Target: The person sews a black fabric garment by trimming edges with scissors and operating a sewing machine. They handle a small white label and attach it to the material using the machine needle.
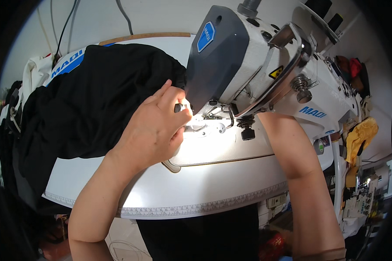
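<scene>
Left hand was curled left of the sewing machine, by black fabric; right hand was hidden, neither grip discernible.

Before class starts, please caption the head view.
Left-hand fingers close beside a sewing machine, black fabric heaped on the white table.

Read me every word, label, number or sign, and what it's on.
I won't copy wording; locations only:
Blue badge, lettered: sewing machine, grey end.
Blue lettering: machine's white arm.
More blue lettering: table, far left.
Yellow warning triangle: machine's side.
Ruler strip: table's front edge; numbers too small.
</scene>
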`<state>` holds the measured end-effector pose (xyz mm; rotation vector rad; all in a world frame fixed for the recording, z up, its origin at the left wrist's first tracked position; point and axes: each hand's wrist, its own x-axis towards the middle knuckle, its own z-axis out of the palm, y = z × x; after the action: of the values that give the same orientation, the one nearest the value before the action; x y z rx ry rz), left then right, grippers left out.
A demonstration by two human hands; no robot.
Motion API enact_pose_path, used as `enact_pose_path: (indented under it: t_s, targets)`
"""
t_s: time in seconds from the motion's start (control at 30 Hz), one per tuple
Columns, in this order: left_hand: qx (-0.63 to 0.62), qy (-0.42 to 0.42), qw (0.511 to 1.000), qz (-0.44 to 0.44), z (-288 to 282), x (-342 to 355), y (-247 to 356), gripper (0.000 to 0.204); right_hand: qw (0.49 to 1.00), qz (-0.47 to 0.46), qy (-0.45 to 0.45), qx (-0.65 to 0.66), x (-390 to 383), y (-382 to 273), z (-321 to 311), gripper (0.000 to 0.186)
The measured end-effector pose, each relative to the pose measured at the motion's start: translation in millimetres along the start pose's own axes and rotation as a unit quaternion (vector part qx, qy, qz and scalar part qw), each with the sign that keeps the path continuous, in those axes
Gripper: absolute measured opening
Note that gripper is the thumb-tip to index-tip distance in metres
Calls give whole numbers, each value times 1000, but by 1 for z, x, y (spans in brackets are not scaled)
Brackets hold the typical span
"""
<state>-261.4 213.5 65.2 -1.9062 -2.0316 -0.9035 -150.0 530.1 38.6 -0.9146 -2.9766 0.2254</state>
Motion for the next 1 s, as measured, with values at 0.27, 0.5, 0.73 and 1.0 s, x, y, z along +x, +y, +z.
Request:
enact_pose_path:
  t_s: [0.27,0.5,0.73,1.0]
  targets:
    - [39,-23,999,7,2,1,0,23,1000,-5,-13,2,5,-1,1,32]
    - [92,13,990,104,3,-7,12,13,999,-16,-34,21,-1,-8,-8,35]
    - [49,76,993,78,20,-6,25,20,939,-31,-162,302,-65,-37,-35,38]
    - [91,-19,987,128,-1,-9,11,9,971,-197,54,123,-108,-77,-6,41]
